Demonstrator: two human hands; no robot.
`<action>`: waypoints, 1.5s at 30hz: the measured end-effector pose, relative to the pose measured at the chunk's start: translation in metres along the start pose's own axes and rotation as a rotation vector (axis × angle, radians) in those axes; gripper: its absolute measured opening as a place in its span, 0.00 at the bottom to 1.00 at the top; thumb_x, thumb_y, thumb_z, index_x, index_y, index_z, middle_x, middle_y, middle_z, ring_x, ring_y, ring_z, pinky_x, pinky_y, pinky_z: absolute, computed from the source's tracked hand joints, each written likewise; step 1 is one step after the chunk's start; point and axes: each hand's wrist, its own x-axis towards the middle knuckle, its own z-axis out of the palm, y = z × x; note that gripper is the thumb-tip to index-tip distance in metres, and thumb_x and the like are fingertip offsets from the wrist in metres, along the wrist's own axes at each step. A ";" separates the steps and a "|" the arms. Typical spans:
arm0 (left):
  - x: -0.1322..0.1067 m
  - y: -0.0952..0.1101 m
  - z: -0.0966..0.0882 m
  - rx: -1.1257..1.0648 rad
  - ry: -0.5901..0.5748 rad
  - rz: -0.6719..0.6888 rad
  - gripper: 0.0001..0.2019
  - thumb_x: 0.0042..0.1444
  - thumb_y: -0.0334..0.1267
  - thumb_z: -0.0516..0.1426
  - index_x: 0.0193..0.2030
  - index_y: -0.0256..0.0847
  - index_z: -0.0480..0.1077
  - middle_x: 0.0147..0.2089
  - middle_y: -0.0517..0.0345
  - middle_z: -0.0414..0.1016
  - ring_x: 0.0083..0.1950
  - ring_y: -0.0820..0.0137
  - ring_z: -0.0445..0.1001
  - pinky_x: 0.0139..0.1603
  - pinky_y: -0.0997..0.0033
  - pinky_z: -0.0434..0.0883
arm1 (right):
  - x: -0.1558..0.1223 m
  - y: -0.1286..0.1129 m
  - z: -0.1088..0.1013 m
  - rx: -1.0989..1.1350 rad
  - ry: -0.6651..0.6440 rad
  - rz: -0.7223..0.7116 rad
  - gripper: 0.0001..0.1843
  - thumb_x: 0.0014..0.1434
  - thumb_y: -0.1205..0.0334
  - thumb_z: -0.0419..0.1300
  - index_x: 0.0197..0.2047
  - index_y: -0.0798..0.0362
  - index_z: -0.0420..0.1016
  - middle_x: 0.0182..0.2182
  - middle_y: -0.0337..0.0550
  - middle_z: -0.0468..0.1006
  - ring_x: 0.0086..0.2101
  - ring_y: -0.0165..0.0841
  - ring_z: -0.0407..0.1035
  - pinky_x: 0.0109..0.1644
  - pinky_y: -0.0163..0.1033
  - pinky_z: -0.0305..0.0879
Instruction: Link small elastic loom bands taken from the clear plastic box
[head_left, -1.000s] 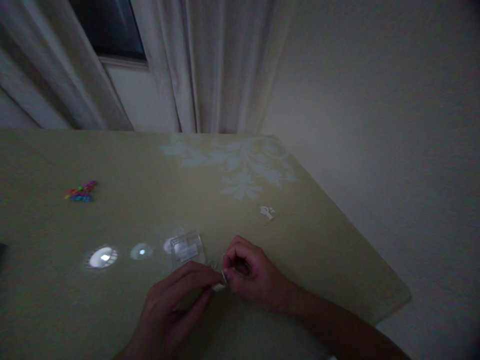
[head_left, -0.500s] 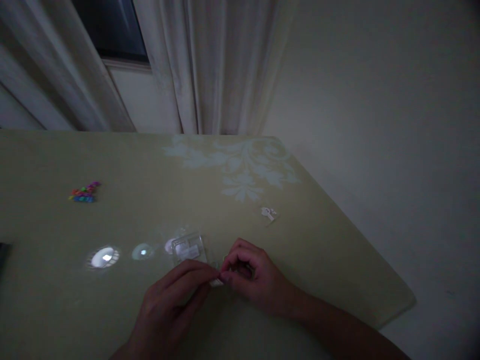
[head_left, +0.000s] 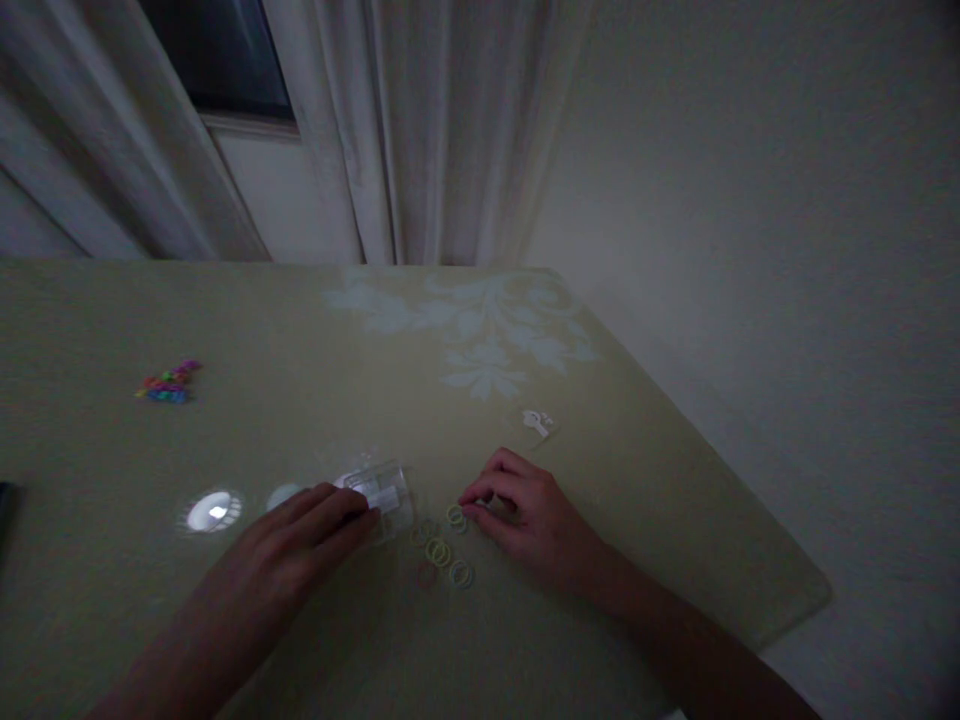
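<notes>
A shallow clear plastic box (head_left: 397, 485) with compartments lies on the table, a white label-like patch in it. My left hand (head_left: 300, 535) reaches over its near left side, thumb and fingers pinched together; what they hold, if anything, is hidden. To the right of the box, several small thin rings (head_left: 438, 552) are spread on the tabletop, yellowish, pale and one reddish (head_left: 427, 573). My right hand (head_left: 521, 505) is closed in a pinch, its fingertips on the edge of a pale yellow ring (head_left: 455, 516).
A pile of small colourful pieces (head_left: 171, 384) lies at the left of the table (head_left: 300, 330). Beyond my right hand is a small clear packet with a white print (head_left: 538, 424). A dark object (head_left: 6, 505) shows at the left edge. Curtains (head_left: 450, 130) hang behind.
My hands have parted. The left has moved left from the white piece between the hands to the box; the right has shifted slightly right, and the rings beneath are uncovered.
</notes>
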 end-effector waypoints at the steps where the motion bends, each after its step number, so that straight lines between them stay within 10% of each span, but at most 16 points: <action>1: 0.001 0.001 0.000 0.021 -0.013 0.020 0.23 0.67 0.24 0.47 0.57 0.48 0.77 0.52 0.55 0.83 0.52 0.60 0.81 0.52 0.61 0.78 | 0.000 0.003 0.000 -0.058 -0.026 -0.019 0.03 0.66 0.66 0.67 0.43 0.52 0.83 0.38 0.41 0.74 0.36 0.30 0.70 0.40 0.35 0.64; 11: 0.009 0.002 -0.011 0.052 -0.050 0.103 0.25 0.66 0.22 0.48 0.64 0.43 0.72 0.56 0.55 0.84 0.53 0.62 0.82 0.51 0.64 0.78 | -0.002 0.007 0.005 -0.213 -0.152 -0.145 0.05 0.67 0.61 0.68 0.44 0.52 0.84 0.37 0.42 0.76 0.37 0.32 0.72 0.43 0.36 0.66; 26: 0.016 0.048 0.034 0.113 0.022 0.058 0.21 0.68 0.22 0.47 0.53 0.43 0.77 0.55 0.51 0.79 0.50 0.58 0.72 0.53 0.55 0.65 | -0.005 -0.001 0.033 -0.349 -0.233 -0.133 0.05 0.66 0.61 0.67 0.43 0.53 0.79 0.40 0.42 0.75 0.41 0.36 0.71 0.49 0.39 0.65; 45: 0.018 0.056 0.035 -0.120 0.054 -0.081 0.13 0.71 0.27 0.49 0.48 0.44 0.73 0.52 0.54 0.81 0.50 0.60 0.75 0.53 0.58 0.68 | -0.001 -0.006 0.017 -0.019 -0.039 -0.007 0.02 0.66 0.65 0.65 0.42 0.53 0.76 0.38 0.41 0.73 0.39 0.32 0.70 0.43 0.36 0.65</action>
